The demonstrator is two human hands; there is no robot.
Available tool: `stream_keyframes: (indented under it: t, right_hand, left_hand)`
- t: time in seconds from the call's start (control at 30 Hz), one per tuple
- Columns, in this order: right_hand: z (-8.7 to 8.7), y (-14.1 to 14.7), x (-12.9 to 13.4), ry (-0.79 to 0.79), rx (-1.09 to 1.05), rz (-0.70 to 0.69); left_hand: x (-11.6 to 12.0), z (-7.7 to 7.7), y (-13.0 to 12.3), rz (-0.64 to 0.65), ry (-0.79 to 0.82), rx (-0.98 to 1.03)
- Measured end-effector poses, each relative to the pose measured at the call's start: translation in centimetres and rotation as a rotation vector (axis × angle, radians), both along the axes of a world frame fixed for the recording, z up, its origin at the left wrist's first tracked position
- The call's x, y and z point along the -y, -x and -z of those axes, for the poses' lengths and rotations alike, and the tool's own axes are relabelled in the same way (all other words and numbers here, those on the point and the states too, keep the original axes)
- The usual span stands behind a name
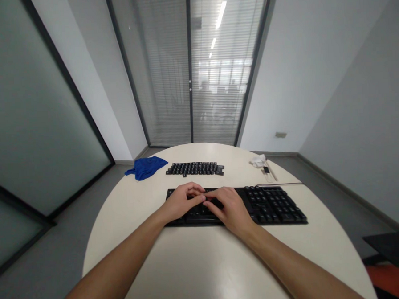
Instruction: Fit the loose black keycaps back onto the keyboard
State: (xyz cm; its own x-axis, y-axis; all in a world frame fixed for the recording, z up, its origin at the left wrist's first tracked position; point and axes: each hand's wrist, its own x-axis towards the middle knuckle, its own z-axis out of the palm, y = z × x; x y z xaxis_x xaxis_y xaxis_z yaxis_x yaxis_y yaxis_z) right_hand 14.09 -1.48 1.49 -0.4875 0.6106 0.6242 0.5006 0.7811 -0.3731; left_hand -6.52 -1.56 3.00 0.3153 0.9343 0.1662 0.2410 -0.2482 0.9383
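Observation:
A black keyboard (276, 205) lies lengthwise across the round table, its number pad at the right. Above its left half, my left hand (184, 201) and my right hand (231, 206) meet at the fingertips. Both are closed in a pinch around a small dark piece (205, 197) that looks like a keycap, mostly hidden by the fingers. Part of the keyboard's main section is covered by my hands. Loose black keycaps (197, 168) stand in tight rows just beyond the keyboard, one sitting slightly below the others.
A crumpled blue cloth (147, 168) lies at the far left of the table (205, 265). At the far right are a white tissue (258, 160), a small black item (266, 169) and a pale stick (272, 170). The keyboard's cable (281, 183) runs to the right edge.

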Motion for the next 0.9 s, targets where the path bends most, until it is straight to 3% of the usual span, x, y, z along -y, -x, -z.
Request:
stream_keyframes:
  t: [0.3,0.53,0.9]
  right_hand:
    - [0.1,0.5,0.1,0.012,0.022,-0.037]
    - [0.5,1.5,0.6,0.052,0.036,0.011]
    - [0.3,1.6,0.5,0.078,0.061,0.020]
  left_hand:
    - [-0.2,-0.4,1.4,0.087,0.068,-0.064]
    - [0.5,-1.6,2.2,0.048,-0.154,-0.361]
    - [0.4,-1.5,2.6,0.129,-0.106,-0.349]
